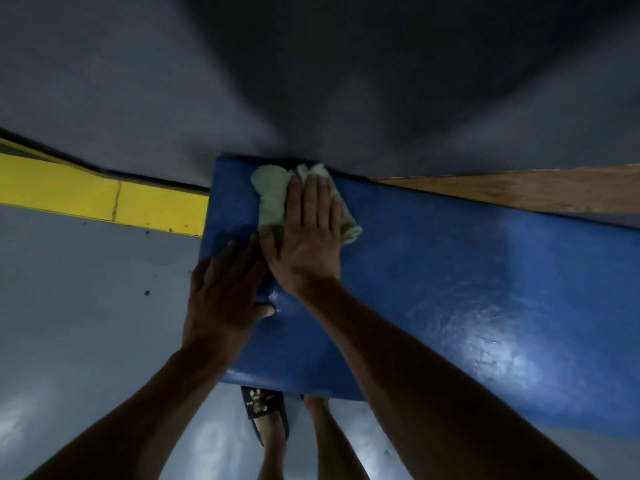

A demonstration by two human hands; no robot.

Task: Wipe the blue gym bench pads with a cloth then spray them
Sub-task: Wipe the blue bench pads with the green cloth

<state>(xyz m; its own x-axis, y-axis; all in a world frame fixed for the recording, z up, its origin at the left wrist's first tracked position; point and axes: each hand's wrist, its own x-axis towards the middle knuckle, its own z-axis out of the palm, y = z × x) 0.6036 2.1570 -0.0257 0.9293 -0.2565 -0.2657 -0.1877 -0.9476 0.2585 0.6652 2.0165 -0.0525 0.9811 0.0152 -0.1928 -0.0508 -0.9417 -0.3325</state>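
Flat, fingers spread, right hand (304, 237) on cloth (277, 195) at pad (450, 289) far corner; left hand (225, 292) flat beside.

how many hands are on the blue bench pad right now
2. The right hand presses flat on the pale cloth near the pad's far corner; the left hand rests flat on the blue bench pad at its left edge.

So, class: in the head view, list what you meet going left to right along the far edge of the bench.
yellow beam → blue bench pad corner → pale cloth → right hand → wooden plank
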